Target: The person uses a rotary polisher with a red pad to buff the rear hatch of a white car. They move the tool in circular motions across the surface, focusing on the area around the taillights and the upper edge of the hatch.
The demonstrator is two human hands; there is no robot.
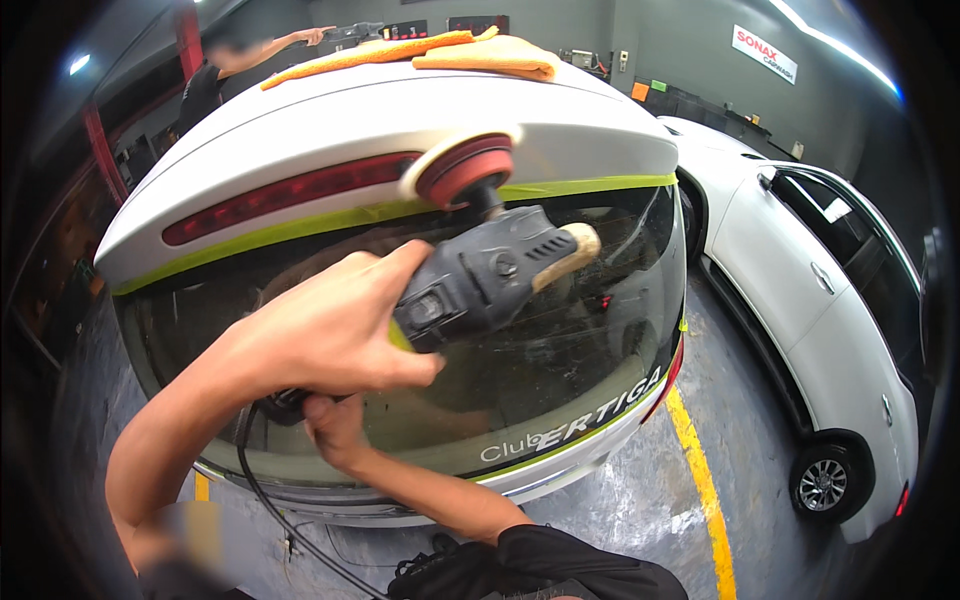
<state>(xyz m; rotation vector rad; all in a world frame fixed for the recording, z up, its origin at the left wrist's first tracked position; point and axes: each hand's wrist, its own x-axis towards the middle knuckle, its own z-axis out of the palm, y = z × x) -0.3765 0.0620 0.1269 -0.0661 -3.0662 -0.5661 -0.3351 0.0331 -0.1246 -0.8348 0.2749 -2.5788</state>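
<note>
We could not see the right end of the red light strip [290, 198], hidden behind the polisher's [470, 280] motion-blurred pad [462, 172]. Our left hand [340, 320] covered much of the machine's rear, and we lost most of the right hand's [338, 430] fingers behind it. The black cord [253, 484] ran out past the lower edge. A co-worker's [203, 95] face was blurred, their legs hidden by the white car [400, 115].
</note>
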